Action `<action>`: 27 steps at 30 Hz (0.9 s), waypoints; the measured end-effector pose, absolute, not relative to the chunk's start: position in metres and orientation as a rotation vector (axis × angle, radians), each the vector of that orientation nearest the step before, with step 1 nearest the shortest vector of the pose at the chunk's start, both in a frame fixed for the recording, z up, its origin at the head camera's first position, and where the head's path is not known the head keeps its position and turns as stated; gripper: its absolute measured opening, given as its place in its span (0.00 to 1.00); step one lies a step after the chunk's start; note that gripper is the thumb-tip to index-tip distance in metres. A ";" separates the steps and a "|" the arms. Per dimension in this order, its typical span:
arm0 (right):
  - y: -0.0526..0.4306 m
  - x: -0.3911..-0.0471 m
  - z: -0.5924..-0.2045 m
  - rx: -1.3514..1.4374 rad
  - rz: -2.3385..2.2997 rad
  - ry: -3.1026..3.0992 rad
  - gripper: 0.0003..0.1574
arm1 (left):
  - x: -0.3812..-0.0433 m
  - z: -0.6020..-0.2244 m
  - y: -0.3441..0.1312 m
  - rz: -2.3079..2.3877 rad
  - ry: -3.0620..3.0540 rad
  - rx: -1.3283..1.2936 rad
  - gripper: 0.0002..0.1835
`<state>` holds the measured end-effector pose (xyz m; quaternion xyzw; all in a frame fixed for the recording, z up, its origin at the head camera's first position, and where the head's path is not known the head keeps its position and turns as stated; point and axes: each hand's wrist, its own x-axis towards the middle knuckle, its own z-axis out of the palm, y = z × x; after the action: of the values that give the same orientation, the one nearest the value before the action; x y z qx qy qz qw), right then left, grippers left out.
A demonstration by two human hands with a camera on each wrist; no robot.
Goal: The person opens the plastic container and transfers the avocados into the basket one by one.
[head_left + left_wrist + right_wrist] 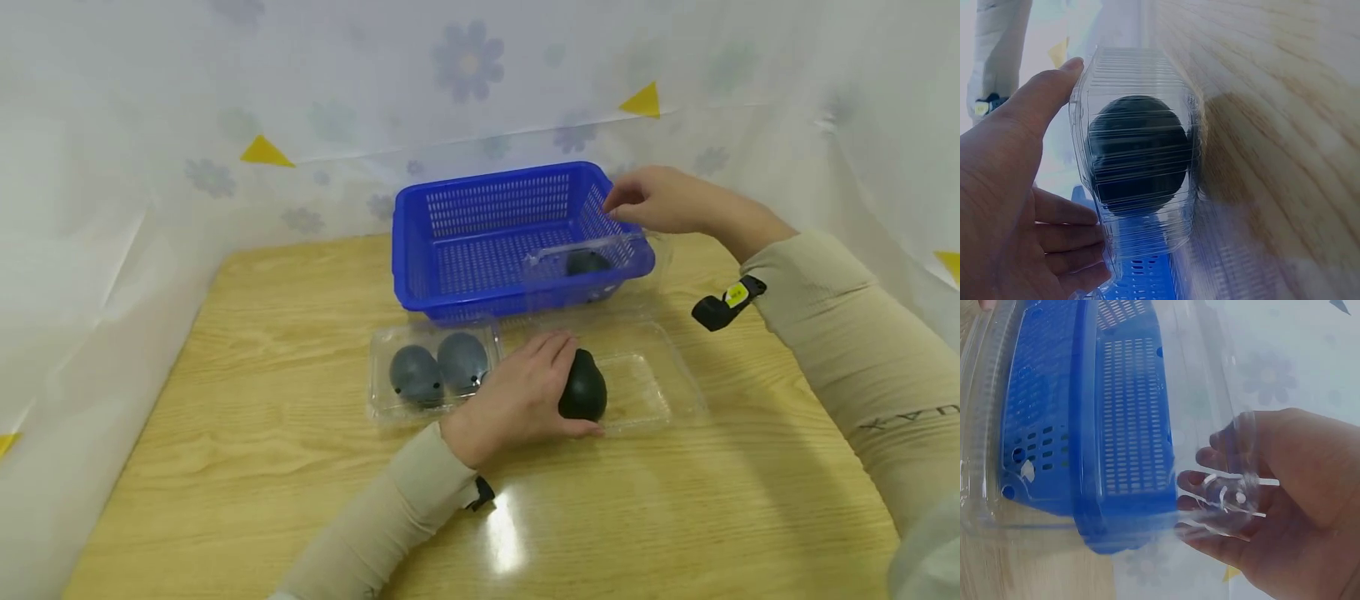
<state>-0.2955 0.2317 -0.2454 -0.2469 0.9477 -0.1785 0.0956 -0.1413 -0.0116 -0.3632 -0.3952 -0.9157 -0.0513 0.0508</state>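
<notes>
A dark green avocado [583,388] sits in an unlatched clear plastic clamshell box [678,375]. My left hand [528,392] rests over the box's left end, thumb along the near rim and fingers toward the far rim. In the left wrist view the avocado [1138,156] shows through the ribbed wall. The raised clear lid [547,283] stands before the blue basket [401,250]. My right hand [660,200] is at the lid's upper right; in the right wrist view its loosely bent fingers [1210,540] are behind the clear plastic. Whether they touch it, I cannot tell.
A second clear box [378,392] with two dark fruits [415,372] stands left of the left hand. Behind the lid, a dark round shape [587,263] shows near the basket's right corner. The wooden table [262,358] meets white flowered sheeting [322,83] at the back.
</notes>
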 end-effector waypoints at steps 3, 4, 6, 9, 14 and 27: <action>0.241 -0.289 -0.244 -0.680 -0.609 2.861 0.24 | -0.142 -0.364 -0.011 -0.157 -2.786 -1.202 0.58; 0.245 -0.288 -0.243 -0.659 -0.629 2.884 0.24 | -0.143 -0.364 -0.010 -0.161 -2.779 -1.203 0.58; 0.251 -0.283 -0.240 -0.623 -0.670 2.922 0.24 | -0.143 -0.365 -0.009 -0.164 -2.779 -1.202 0.58; 0.258 -0.274 -0.236 -0.610 -0.713 2.962 0.24 | -0.143 -0.366 -0.008 -0.170 -2.794 -1.203 0.58; 0.264 -0.250 -0.229 -0.557 -0.836 3.031 0.23 | -0.141 -0.365 -0.007 -0.185 -2.784 -1.205 0.59; 0.258 -0.178 -0.249 -0.761 -1.050 3.202 0.12 | -0.143 -0.364 -0.006 -0.168 -2.759 -1.209 0.58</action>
<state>-0.1782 0.2579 -0.2489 -0.2175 0.9155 -0.3003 -0.1560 -0.1429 -0.0058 -0.3635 -0.4000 -0.9127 -0.0556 0.0623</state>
